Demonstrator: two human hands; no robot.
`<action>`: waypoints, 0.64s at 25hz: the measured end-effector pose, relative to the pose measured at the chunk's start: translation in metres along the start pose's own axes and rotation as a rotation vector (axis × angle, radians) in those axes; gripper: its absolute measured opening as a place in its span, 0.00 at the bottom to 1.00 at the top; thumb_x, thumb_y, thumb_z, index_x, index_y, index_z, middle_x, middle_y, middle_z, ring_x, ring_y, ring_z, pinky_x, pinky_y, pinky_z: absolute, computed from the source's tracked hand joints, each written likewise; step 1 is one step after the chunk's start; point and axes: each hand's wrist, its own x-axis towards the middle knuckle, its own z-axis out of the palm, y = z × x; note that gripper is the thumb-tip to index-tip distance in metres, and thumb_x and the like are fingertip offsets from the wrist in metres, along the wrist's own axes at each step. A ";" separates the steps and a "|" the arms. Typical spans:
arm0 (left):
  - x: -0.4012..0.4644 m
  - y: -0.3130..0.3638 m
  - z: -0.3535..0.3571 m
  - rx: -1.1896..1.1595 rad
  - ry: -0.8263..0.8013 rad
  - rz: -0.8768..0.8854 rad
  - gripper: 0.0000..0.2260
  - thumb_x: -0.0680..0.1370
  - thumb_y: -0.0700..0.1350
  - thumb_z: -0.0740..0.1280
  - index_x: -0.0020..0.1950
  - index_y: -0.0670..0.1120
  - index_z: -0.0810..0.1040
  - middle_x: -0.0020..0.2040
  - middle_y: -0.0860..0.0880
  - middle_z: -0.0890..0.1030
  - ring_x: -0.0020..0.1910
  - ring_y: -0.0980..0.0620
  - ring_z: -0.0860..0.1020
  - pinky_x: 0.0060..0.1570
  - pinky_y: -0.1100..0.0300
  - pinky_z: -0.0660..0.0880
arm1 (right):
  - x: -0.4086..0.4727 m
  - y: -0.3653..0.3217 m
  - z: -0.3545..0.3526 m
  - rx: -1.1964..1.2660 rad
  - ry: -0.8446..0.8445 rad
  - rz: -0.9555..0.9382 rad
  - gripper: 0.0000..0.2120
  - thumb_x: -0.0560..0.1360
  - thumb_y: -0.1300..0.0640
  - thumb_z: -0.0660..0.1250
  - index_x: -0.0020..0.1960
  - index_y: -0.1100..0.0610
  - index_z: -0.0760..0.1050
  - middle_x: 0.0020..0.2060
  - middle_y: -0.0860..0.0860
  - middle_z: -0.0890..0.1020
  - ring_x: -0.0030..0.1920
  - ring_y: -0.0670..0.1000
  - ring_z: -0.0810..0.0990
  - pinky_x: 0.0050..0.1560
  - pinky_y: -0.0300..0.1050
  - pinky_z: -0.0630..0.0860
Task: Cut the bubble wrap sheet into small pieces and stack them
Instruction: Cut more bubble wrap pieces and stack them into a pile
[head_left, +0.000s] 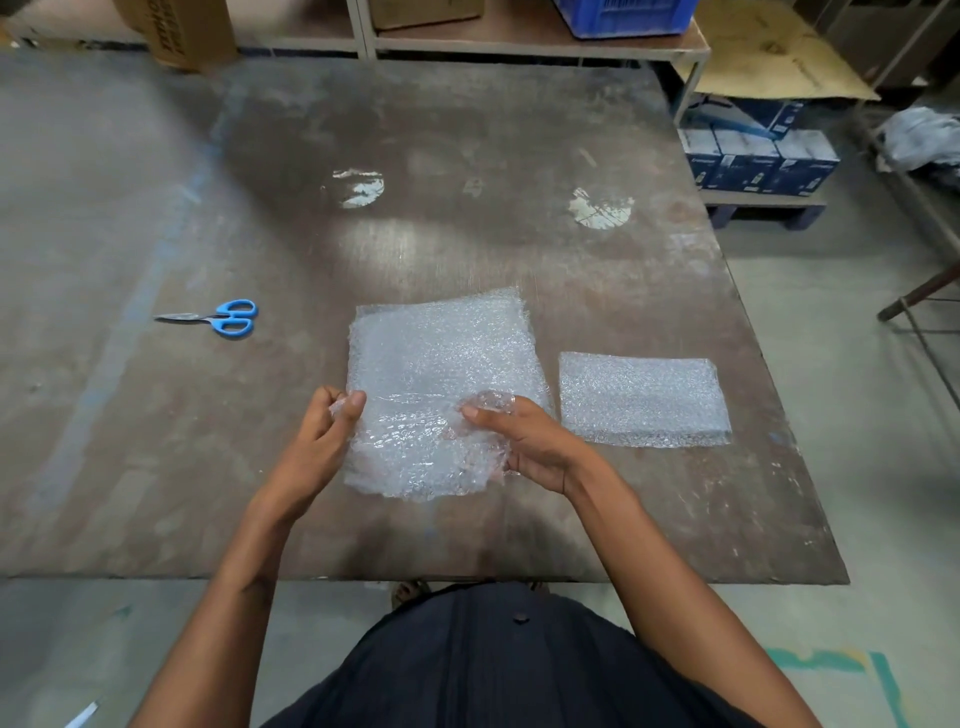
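Observation:
A clear bubble wrap sheet (431, 358) lies on the brown table (467, 156) in front of me, its near part lifted. My left hand (322, 441) pinches the sheet's left edge between thumb and fingers. My right hand (524, 441) grips the sheet's right side, with crumpled wrap bunched over its fingers. To the right, a stack of small cut bubble wrap pieces (644, 397) rests flat on the table. Blue-handled scissors (218, 317) lie shut at the left, well apart from both hands.
Two round patches of clear tape (358, 187) (602, 208) are stuck on the table's far part. A cardboard box (182, 31) stands at the back left. Shelving with a blue crate (623, 15) and stacked blue boxes (758, 156) is at the back right.

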 end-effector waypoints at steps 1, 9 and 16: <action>0.001 -0.001 -0.001 0.007 -0.018 -0.017 0.30 0.78 0.72 0.64 0.53 0.45 0.66 0.42 0.52 0.65 0.41 0.53 0.65 0.42 0.50 0.66 | 0.001 0.000 -0.003 -0.018 0.035 -0.009 0.20 0.80 0.53 0.75 0.68 0.61 0.78 0.60 0.56 0.87 0.50 0.59 0.81 0.35 0.48 0.83; 0.023 0.024 0.040 -0.095 -0.133 -0.171 0.29 0.78 0.52 0.76 0.72 0.52 0.62 0.57 0.43 0.79 0.38 0.44 0.85 0.35 0.49 0.83 | 0.003 0.008 -0.050 -0.167 0.379 -0.044 0.22 0.77 0.48 0.78 0.66 0.56 0.81 0.56 0.52 0.89 0.49 0.53 0.81 0.40 0.44 0.75; 0.049 0.039 0.123 0.001 0.034 -0.024 0.25 0.83 0.41 0.71 0.70 0.60 0.61 0.51 0.46 0.82 0.33 0.45 0.85 0.42 0.48 0.85 | -0.020 -0.001 -0.117 -0.135 0.626 -0.011 0.17 0.80 0.59 0.75 0.64 0.56 0.73 0.47 0.56 0.84 0.30 0.50 0.78 0.33 0.46 0.76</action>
